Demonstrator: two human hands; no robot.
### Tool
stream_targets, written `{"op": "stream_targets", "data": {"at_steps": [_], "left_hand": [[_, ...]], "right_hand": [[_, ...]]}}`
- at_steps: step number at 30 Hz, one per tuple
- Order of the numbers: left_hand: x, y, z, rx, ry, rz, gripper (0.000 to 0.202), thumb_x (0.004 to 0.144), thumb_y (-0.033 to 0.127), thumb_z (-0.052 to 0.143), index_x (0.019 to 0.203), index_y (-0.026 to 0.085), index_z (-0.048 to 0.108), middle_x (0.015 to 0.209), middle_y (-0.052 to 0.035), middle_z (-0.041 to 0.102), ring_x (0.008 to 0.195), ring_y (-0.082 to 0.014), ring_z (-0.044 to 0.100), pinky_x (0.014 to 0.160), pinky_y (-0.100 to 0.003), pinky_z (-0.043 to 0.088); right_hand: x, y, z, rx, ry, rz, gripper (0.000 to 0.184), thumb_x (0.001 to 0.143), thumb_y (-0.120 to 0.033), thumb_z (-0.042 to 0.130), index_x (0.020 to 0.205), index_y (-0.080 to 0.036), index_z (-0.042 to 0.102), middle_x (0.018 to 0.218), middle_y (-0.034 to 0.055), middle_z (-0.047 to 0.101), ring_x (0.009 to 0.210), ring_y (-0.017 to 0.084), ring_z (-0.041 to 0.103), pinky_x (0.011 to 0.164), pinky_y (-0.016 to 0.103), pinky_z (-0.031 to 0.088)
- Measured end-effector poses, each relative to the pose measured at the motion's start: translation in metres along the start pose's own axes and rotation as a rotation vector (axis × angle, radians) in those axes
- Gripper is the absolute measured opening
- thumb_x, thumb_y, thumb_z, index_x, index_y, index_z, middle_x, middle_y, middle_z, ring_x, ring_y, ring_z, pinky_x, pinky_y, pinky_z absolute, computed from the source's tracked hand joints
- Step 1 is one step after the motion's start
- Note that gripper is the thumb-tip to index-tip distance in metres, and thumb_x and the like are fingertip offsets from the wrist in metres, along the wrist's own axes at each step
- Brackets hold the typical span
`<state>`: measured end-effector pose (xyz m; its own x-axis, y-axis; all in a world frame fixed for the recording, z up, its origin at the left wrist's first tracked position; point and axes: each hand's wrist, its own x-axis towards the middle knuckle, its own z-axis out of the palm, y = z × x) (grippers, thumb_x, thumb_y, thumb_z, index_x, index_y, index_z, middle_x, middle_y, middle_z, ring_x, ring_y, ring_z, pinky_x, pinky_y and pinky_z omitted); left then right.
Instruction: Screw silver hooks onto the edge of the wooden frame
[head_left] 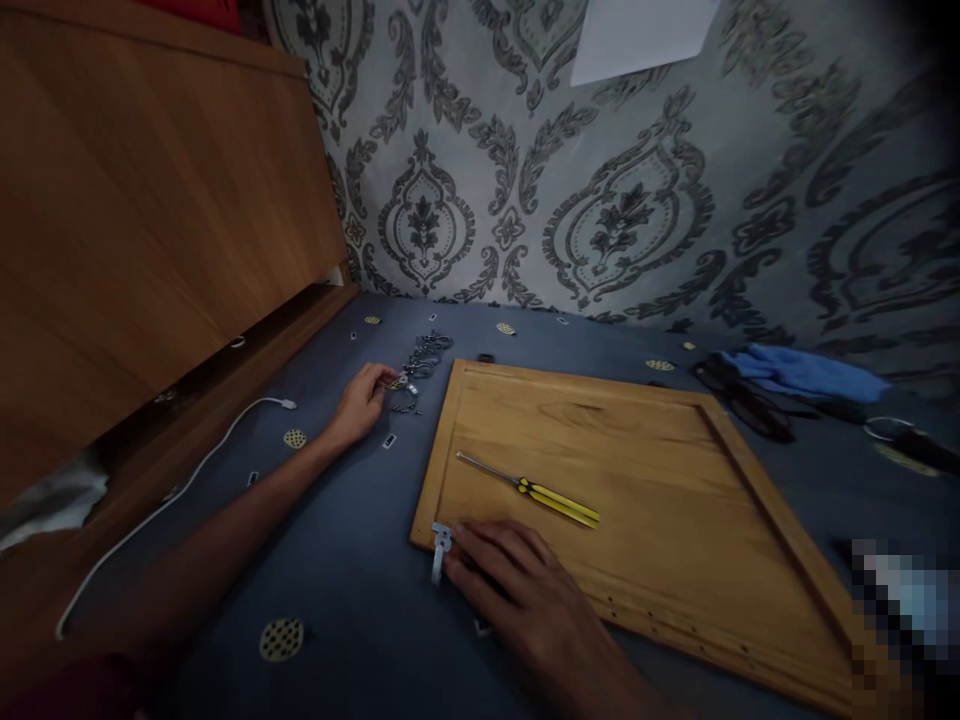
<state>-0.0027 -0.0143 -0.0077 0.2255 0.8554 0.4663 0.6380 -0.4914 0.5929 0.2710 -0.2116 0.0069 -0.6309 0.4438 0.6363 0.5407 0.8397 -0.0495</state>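
My left hand (363, 404) reaches out over the blue cloth to a small pile of metal hardware (422, 362). Its fingertips pinch a small piece at the pile's near edge; I cannot name the piece. My right hand (517, 588) rests palm down on the near left corner of a wooden cabinet door panel (637, 470). Its fingers lie beside a small silver metal bracket (441, 547) at that corner. A screwdriver with a yellow and black handle (534, 489) lies on the panel just beyond my right hand.
A white cable (180, 485) runs along the left. Wooden furniture (150, 200) stands at the left, patterned wallpaper (600, 200) behind. A blue cloth item (806, 372) and dark objects (750, 405) lie at the right. Small round perforated discs (281, 638) dot the surface.
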Motion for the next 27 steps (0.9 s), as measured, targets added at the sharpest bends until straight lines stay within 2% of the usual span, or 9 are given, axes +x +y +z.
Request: {"op": "stream_targets", "data": {"at_steps": [6,13,18,24,27], "left_hand": [[-0.001,0.001,-0.001,-0.001,0.044,-0.02,0.026,0.087,0.008,0.047,0.102,0.018,0.067,0.096,-0.0051,0.067,0.091,-0.0193,0.062,0.084,-0.032,0.052],[-0.003,0.002,-0.01,0.017,0.045,-0.008,0.02,0.09,0.013,0.049,0.095,0.018,0.068,0.09,-0.0042,0.065,0.081,-0.0178,0.058,0.074,-0.029,0.049],[-0.011,0.013,-0.016,0.03,-0.028,0.07,0.029,0.094,0.012,0.044,0.08,0.017,0.069,0.09,-0.0056,0.064,0.087,-0.0186,0.06,0.082,-0.032,0.05],[-0.017,0.029,-0.013,0.078,-0.133,0.185,0.042,0.093,0.008,0.042,0.108,0.022,0.079,0.101,-0.0073,0.061,0.098,-0.0203,0.057,0.092,-0.035,0.047],[-0.017,0.033,-0.012,0.109,-0.173,0.224,0.041,0.091,0.009,0.047,0.108,0.025,0.08,0.103,-0.0081,0.06,0.101,-0.0221,0.054,0.093,-0.037,0.045]], "right_hand": [[-0.001,-0.003,-0.001,0.015,-0.018,0.037,0.031,0.108,-0.018,0.042,0.121,-0.016,0.07,0.116,0.0105,0.078,0.109,0.021,0.069,0.096,0.039,0.056],[0.0,-0.003,-0.001,0.045,-0.02,0.027,0.025,0.104,-0.015,0.05,0.119,-0.013,0.07,0.117,0.0118,0.077,0.108,0.024,0.069,0.092,0.04,0.056],[0.002,-0.005,-0.003,0.061,-0.028,0.053,0.032,0.107,-0.014,0.041,0.119,-0.014,0.071,0.118,0.0105,0.077,0.11,0.023,0.067,0.094,0.04,0.056],[0.001,-0.006,-0.004,0.082,-0.029,0.067,0.032,0.105,-0.011,0.042,0.121,-0.014,0.07,0.118,0.0107,0.077,0.11,0.023,0.066,0.095,0.04,0.055],[0.001,-0.006,-0.003,0.08,-0.034,0.066,0.032,0.104,-0.01,0.044,0.121,-0.013,0.07,0.118,0.012,0.076,0.11,0.023,0.065,0.095,0.04,0.055]]}}
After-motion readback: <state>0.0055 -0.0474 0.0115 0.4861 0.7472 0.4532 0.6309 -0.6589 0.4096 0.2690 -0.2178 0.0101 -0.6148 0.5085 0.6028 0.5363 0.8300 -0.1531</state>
